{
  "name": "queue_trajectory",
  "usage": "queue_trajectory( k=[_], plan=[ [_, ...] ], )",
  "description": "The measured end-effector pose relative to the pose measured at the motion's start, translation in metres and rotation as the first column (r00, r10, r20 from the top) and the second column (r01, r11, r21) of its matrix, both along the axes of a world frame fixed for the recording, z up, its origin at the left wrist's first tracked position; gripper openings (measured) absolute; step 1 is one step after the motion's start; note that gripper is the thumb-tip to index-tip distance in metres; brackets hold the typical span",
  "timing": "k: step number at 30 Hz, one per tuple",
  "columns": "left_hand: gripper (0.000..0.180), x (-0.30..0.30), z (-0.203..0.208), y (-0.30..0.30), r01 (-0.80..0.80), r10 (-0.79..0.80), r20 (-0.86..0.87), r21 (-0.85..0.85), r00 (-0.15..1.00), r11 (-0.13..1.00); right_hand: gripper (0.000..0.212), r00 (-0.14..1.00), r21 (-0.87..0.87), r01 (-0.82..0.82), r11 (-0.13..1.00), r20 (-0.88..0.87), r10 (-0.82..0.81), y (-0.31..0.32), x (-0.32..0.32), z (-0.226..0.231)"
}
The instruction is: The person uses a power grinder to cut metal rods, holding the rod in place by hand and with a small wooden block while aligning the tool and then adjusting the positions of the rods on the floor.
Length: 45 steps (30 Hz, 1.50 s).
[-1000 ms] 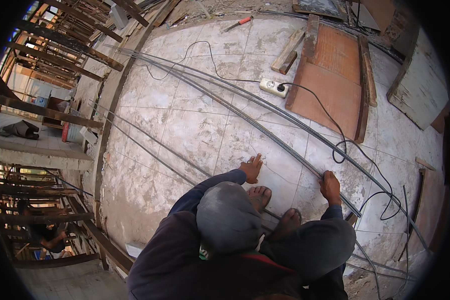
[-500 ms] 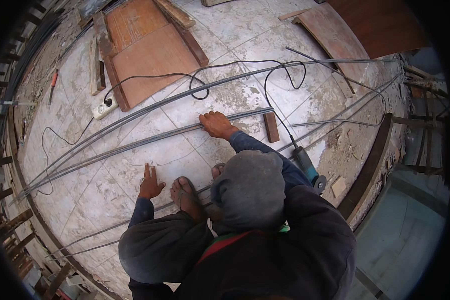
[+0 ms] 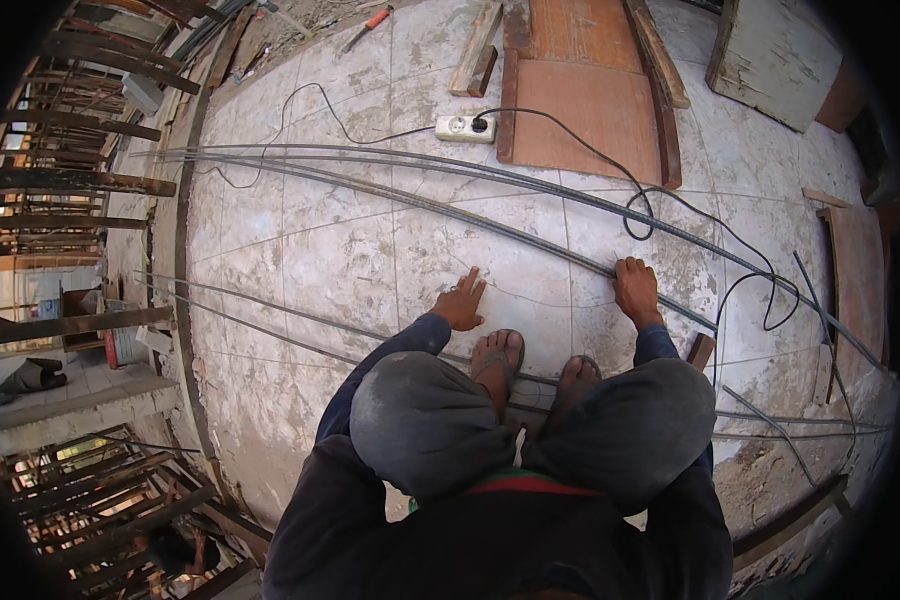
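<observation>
Crouching on the tiled floor, I have my right hand (image 3: 637, 290) closed over the long ribbed steel rebars (image 3: 490, 228), close to their right end. That end lies near a short wooden block (image 3: 702, 350) at the right. My left hand (image 3: 460, 302) is off the bars, fingers spread above the tiles in front of my left foot. A second set of rebars (image 3: 545, 193) runs beyond the held ones, and the two sets converge at the far left. Thinner bars (image 3: 280, 296) pass along the floor by my feet.
A white power strip (image 3: 465, 128) with a black cable (image 3: 560, 120) plugged in sits by a wooden panel (image 3: 590, 110). The cable loops across the rebars to the right. An orange-handled tool (image 3: 367, 28) lies at the far edge. Left, a floor edge (image 3: 192, 300) borders timber framing below.
The view has swung leftward, so the scene appears turned and the angle grinder no longer shows. My right hand stays on the rebars; my left hand remains open above the floor.
</observation>
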<state>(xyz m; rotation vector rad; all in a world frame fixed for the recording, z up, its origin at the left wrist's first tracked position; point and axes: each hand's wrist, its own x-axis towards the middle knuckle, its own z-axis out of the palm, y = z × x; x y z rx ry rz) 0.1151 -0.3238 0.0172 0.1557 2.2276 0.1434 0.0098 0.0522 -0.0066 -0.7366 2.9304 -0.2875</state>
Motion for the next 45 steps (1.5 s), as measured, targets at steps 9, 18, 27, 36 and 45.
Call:
queue_trajectory(
  k=[9, 18, 27, 36, 45],
  plan=[
    [0.09, -0.002, 0.003, 0.004, -0.036, 0.036, -0.002, 0.054, 0.999, 0.998, 0.03, 0.998, 0.006, -0.023, 1.0, 0.052, 0.023, 0.004, 0.002, 0.009],
    [0.088, 0.001, 0.0, 0.001, -0.049, 0.052, -0.055, 0.055, 0.997, 0.997, 0.041, 0.998, 0.004, -0.015, 1.0, 0.058, 0.015, 0.0, 0.007, 0.008],
    [0.087, 0.001, -0.001, -0.004, -0.059, 0.064, -0.045, 0.105, 0.997, 0.993, 0.038, 0.994, 0.017, 0.009, 1.0, 0.105, -0.011, -0.002, 0.005, 0.009],
    [0.086, 0.002, -0.005, -0.003, -0.088, 0.094, -0.05, 0.111, 0.994, 0.99, 0.03, 0.992, 0.028, 0.048, 0.998, 0.116, -0.051, -0.007, 0.002, 0.003],
    [0.086, 0.0, -0.003, 0.0, -0.095, 0.101, -0.053, 0.109, 0.993, 0.989, 0.03, 0.989, 0.028, 0.035, 0.999, 0.143, -0.038, -0.007, 0.002, 0.001]
  ],
)
